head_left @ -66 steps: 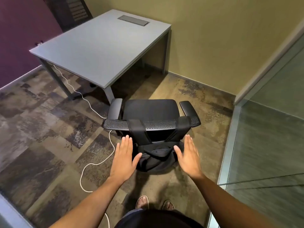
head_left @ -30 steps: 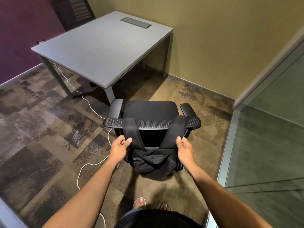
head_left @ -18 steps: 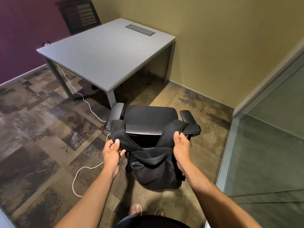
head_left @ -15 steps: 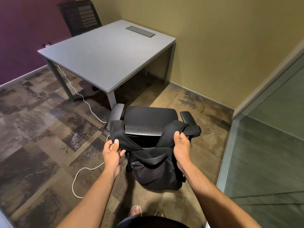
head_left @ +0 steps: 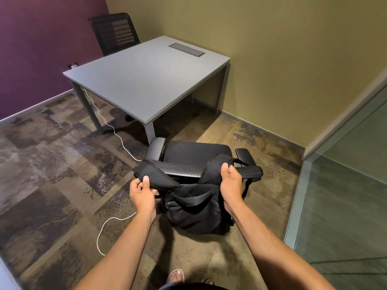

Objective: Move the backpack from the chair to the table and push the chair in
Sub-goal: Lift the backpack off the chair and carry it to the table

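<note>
One head-worn wide-angle camera is looking forward and steeply down, sitting close above both forearms, with the office chair point(head_left: 196, 155) near and the grey table point(head_left: 146, 80) lying farther ahead.

Two chairs point(head_left: 196, 155) point(head_left: 114, 32), one table point(head_left: 146, 80), one backpack point(head_left: 194, 208)

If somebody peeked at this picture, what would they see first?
Two hands in the middle, the left hand and right hand, each gripping a strap of a black backpack hanging behind a black chair. Next, the big bare grey table beyond it.
</note>
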{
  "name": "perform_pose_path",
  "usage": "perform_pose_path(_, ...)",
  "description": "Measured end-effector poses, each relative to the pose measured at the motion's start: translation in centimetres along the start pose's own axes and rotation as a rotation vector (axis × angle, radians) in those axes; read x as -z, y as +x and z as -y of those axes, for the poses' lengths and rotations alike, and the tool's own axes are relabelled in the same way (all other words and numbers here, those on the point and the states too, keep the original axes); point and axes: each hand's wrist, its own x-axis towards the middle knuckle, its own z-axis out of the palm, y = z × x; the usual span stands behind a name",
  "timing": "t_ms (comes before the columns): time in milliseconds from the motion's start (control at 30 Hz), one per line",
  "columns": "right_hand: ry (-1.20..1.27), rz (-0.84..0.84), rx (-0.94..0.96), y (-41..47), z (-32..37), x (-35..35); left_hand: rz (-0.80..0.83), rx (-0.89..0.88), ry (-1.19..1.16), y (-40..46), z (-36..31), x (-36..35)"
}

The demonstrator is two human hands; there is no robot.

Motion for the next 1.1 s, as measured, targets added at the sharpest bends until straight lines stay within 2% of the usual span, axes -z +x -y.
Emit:
perform_pose_path(267, 0.027, -0.032, -0.016, -0.9, -0.1, -0.1, 0.092, 0.094, 0.13, 0.3, 1.5, 2.2)
perform_pose_path(500, -0.048, -0.063, 0.013, -1.5, 0.5, 0.3, -0.071, 0.133, 0.109, -1.7, 3.0, 2.5)
perform_pose_path(600, -0.022, -0.055, 0.006, -1.7, 0.5, 1.2, 0.132, 0.179, 0.143, -2.5, 3.7, 1.9)
perform_pose_path(667, -0.006, -0.055, -0.005, -1.9, 0.6, 1.6, 0.303, 0.179, 0.261, -2.7, 3.9, 1.9)
perform_pose_path(733, -0.014, -0.065, -0.003, -2.2, 0.9, 1.7, 0.46, 0.127, 0.427, -2.7, 4.1, 2.0)
perform_pose_path(833, 0.005, -0.085, -0.003, -2.3, 1.4, 2.1, 0.673, -0.069, 0.821, -2.6, 4.0, 2.6)
perform_pose_path(900, 0.03, -0.096, -0.033, -2.4, 1.6, 2.6, 0.763, -0.167, 0.935, -2.6, 4.0, 2.7)
perform_pose_path(967, 0.071, -0.107, -0.067, -2.6, 1.9, 3.3, 0.826, -0.24, 0.908, -2.8, 4.3, 2.3)
perform_pose_path(1100, 0.175, -0.106, -0.115, -3.0, 2.2, 4.5, 0.821, -0.35, 0.836, -3.1, 4.7, 1.1)
